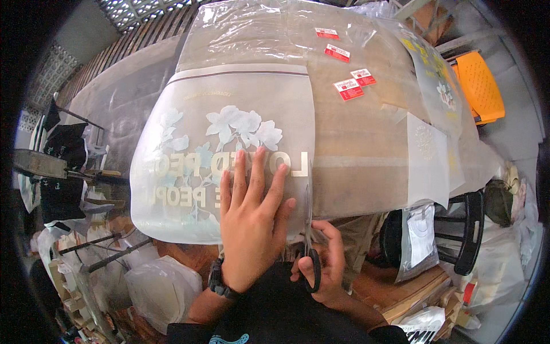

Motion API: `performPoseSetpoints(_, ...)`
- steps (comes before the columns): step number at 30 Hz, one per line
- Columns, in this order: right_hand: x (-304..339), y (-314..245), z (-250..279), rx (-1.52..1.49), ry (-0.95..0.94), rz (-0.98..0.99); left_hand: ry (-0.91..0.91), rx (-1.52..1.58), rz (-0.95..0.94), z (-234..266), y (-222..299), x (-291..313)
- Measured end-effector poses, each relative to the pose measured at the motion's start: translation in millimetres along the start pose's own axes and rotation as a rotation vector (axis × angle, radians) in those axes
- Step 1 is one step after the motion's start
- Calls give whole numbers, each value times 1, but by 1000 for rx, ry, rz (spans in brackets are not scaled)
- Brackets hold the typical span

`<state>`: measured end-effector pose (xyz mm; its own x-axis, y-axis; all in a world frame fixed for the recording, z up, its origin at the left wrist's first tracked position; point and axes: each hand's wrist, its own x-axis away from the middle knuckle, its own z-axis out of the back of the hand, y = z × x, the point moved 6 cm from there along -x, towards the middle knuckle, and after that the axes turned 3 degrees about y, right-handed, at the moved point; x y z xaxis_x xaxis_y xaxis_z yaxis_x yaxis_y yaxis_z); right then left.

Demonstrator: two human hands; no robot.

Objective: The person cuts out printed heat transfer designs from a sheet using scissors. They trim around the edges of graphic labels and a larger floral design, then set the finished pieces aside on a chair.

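My left hand (pixel 252 235) lies flat with its fingers spread on a translucent printed film (pixel 197 132). White flowers and mirrored pale lettering show on the film, and a thin dark band crosses its top. In my right hand (pixel 331 266) is a pair of scissors (pixel 314 269) with black handles, its thumb and fingers at the loops. The blades point away from me along the film's right edge, close to the last letter. Whether they are parted is hard to make out.
Underneath is a brown table (pixel 366 137) covered in clear plastic, with several red-and-white cards (pixel 349 89) on it. Farther right lie a white sheet (pixel 427 160) and an orange sheet (pixel 480 86). A black stool (pixel 474 229) stands right of me, a metal bar (pixel 40 163) at left.
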<state>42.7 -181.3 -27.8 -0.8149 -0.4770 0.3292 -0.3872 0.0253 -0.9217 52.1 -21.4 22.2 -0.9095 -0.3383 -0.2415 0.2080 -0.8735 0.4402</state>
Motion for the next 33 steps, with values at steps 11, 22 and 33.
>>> performPoseSetpoints(11, 0, 1, 9, 298, 77, 205, -45, 3, 6, -2, -2, 1)
performPoseSetpoints(22, 5, -1, 9, 291, 94, 178, -32, 35, -13, -1, -2, 1)
performPoseSetpoints(33, 7, -9, 7, 352, 113, 187, -38, 41, 25, -2, -3, 2)
